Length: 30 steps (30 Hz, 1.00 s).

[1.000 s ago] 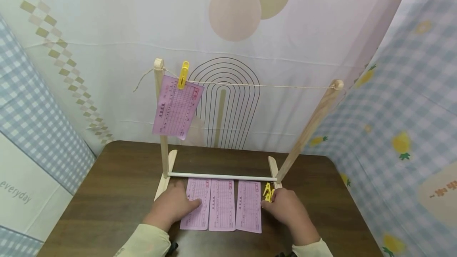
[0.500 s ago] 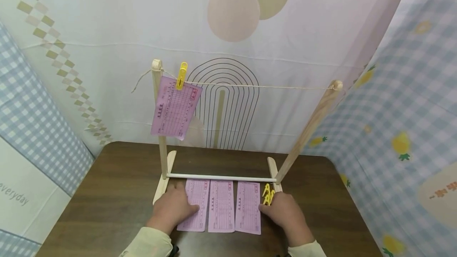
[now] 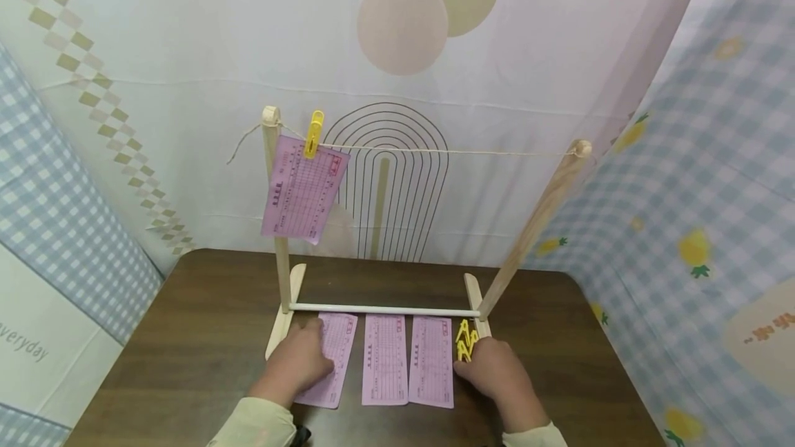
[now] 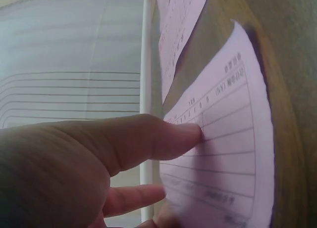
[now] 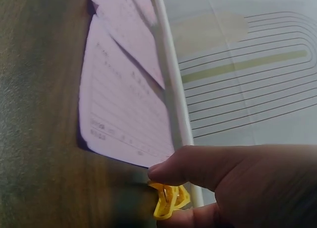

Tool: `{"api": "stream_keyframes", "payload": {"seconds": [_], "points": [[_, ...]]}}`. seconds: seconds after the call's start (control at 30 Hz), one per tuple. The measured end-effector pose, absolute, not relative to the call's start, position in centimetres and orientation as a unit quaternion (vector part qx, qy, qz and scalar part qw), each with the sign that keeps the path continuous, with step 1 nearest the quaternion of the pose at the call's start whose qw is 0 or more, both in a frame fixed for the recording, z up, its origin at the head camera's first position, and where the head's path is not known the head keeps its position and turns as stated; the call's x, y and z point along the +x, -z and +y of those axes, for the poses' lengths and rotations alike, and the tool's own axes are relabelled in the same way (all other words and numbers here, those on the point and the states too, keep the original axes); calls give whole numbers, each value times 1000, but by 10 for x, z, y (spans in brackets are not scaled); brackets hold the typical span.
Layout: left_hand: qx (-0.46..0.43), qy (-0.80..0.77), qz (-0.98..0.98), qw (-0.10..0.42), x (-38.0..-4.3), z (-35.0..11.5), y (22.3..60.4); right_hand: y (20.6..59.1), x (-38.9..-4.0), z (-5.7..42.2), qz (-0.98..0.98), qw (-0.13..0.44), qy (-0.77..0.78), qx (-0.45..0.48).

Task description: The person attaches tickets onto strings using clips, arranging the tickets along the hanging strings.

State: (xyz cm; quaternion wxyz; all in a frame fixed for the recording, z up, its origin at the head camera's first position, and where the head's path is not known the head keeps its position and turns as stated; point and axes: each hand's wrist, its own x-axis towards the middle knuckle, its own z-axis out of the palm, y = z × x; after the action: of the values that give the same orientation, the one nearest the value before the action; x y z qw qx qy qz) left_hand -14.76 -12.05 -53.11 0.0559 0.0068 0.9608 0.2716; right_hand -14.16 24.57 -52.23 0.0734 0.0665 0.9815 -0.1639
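Left hand (image 3: 298,361) covered part of the leftmost slip (image 3: 338,349); right hand (image 3: 502,368) partly hid the yellow clips (image 5: 167,204). Fine print (image 3: 385,359) was illegible; the table's (image 3: 385,428) near edge was cut off.

Head view downward, wrist close-ups, white rod (image 3: 385,310) seemingly shared

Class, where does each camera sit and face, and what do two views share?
Head: on the head, facing forward and down at a brown wood-grain table; left hand, right hand and pale sleeves show.
Left wrist: worn there, facing a pink printed paper slip; left hand shows.
Right wrist: worn there, facing a yellow plastic clip; right hand shows.
Both wrist views share a slim white rod.
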Motion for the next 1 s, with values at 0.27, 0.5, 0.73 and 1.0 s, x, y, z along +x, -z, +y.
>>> {"api": "stream_keyframes", "payload": {"seconds": [0.27, 0.5, 0.73, 1.0], "points": [[-8, -294, 954, 58, -147, -121, 531, 506, -136, 250, 974, 27, 219, 42], [-14, -296, 954, 53, -146, -122, 532, 482, -137, 252, 955, -17, 298, 6], [-8, -268, 962, 53, -143, -121, 532, 475, -138, 247, 882, 9, 466, -67], [18, -275, 961, 32, -137, -123, 534, 482, -137, 242, 732, 64, 660, -154]]}}
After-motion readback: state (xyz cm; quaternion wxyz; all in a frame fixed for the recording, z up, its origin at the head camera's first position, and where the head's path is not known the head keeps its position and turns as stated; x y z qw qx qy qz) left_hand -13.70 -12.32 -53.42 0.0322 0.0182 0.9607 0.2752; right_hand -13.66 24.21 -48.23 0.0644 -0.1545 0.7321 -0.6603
